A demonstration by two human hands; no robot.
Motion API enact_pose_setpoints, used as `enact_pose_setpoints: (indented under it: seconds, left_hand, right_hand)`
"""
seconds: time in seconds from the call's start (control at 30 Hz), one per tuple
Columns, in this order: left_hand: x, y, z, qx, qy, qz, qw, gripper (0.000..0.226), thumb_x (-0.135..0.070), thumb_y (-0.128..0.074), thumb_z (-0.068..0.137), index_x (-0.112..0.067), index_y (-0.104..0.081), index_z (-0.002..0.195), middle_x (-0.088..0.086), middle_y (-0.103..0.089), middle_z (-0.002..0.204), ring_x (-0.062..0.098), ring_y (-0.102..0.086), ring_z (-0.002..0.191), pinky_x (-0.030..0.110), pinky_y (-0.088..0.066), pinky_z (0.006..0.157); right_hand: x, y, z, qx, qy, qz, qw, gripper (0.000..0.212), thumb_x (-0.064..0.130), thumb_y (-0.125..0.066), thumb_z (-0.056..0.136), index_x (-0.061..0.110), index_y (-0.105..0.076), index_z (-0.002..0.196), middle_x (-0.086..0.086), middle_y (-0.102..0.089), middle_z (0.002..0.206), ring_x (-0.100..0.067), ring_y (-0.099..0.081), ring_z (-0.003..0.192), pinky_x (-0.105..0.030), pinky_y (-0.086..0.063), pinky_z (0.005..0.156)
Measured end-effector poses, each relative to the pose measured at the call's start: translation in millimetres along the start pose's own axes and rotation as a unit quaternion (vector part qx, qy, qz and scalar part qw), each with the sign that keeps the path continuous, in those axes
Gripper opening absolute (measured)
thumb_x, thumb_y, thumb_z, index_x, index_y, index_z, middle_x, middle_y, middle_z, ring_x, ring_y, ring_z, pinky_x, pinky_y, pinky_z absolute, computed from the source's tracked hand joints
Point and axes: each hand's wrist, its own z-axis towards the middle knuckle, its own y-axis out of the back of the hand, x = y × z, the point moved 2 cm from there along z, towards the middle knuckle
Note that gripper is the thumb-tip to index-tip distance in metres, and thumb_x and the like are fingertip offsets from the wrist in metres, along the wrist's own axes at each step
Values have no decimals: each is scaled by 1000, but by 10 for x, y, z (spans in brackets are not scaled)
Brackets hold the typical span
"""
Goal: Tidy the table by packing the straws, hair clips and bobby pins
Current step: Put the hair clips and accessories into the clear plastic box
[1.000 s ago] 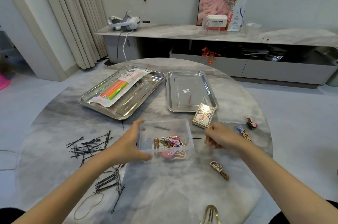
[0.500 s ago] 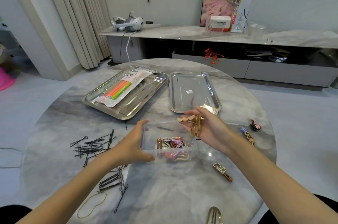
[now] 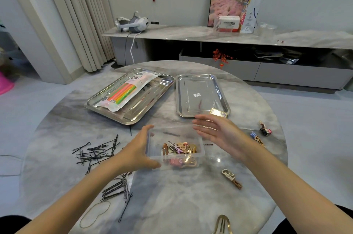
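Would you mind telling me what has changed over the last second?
The right hand lifted gold hair clips from the table beside the clear box, carried them over it and let go; it is now open above the box's right edge. The left hand kept holding the box's left side. Bobby pins and straws stayed put.

Your table: grey-and-white marbling. Your trays: mirror silver. Your straws: pink, orange, yellow and green, side by side in a pale printed pack. Your bobby pins: black. Your box: clear. Your hair clips: gold, pink, lilac.
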Motion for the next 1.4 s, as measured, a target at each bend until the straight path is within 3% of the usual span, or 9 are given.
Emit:
enact_pose_setpoints:
  seconds: [0.1,0.33,0.53,0.67,0.83,0.9,1.03,1.23,1.4]
  left_hand:
    - [24,2,6,-2,-1,0,1000,113,-28,-85,62,-26,-8,145,-1,-33,142,14,-38,127,20,-39,90]
    - [35,-6,19,-1,0,-4,1000,114,-28,-85,61,-27,-8,145,-1,-34,142,15,-38,130,23,-40,96]
    - [28,-7,17,-2,-3,2,1000,113,-27,-85,62,-25,-9,145,-2,-35,140,16,-39,128,24,-40,96]
    - [33,-9,20,-6,-4,2,1000,112,-27,-85,61,-25,-10,144,-1,-35,139,13,-39,123,21,-38,92]
    - [18,-9,13,-7,-6,6,1000,112,-27,-85,62,-25,-9,144,-1,-36,140,11,-39,119,19,-36,88]
    - [16,-7,12,-7,-7,6,1000,112,-27,-85,62,-25,-9,145,-2,-35,140,11,-39,119,19,-36,88]
    - [30,-12,12,-7,-6,4,1000,113,-28,-85,62,-26,-8,145,-1,-35,140,13,-40,123,19,-38,88]
    - [42,-9,18,-7,-8,4,1000,113,-28,-85,62,-27,-8,144,-1,-35,139,13,-41,121,19,-39,87]
    - [51,-12,26,-9,-8,-1,1000,113,-27,-85,62,-26,-8,144,1,-34,141,14,-38,128,20,-39,91]
  right_hand:
    - [64,190,-30,-112,14,-230,967,14,12,-53,94,11,-66,93,-11,-70,94,-14,-65,73,-19,-53,62]
    - [-57,470,-173,-22,-150,-731,665,23,24,-73,77,14,-62,94,-1,-70,91,-15,-63,69,-19,-42,52]
    - [-235,425,-218,20,-169,-761,626,43,40,-80,68,13,-62,97,-2,-70,94,-20,-69,87,-25,-48,64]
    - [-264,461,-151,23,-143,-712,687,17,21,-74,75,15,-61,84,-3,-64,79,-14,-58,61,-17,-42,46]
    - [-226,425,-26,-121,-44,-340,932,4,6,-62,84,8,-63,81,-5,-59,63,-8,-51,42,-15,-40,40]
    - [-165,351,-23,-135,-5,-139,981,1,6,-63,87,6,-62,86,-3,-57,63,-8,-45,47,-14,-36,40]
    - [-128,152,-87,-68,71,-13,995,6,9,-65,87,7,-62,92,-2,-64,68,-7,-56,56,-13,-49,54]
    - [-134,13,-140,0,122,-246,962,20,21,-70,83,19,-70,103,0,-76,92,-6,-69,82,-12,-50,68]
    - [-1,238,-48,-96,169,-309,931,13,16,-72,82,16,-72,95,-2,-73,97,-12,-66,87,-8,-46,66]
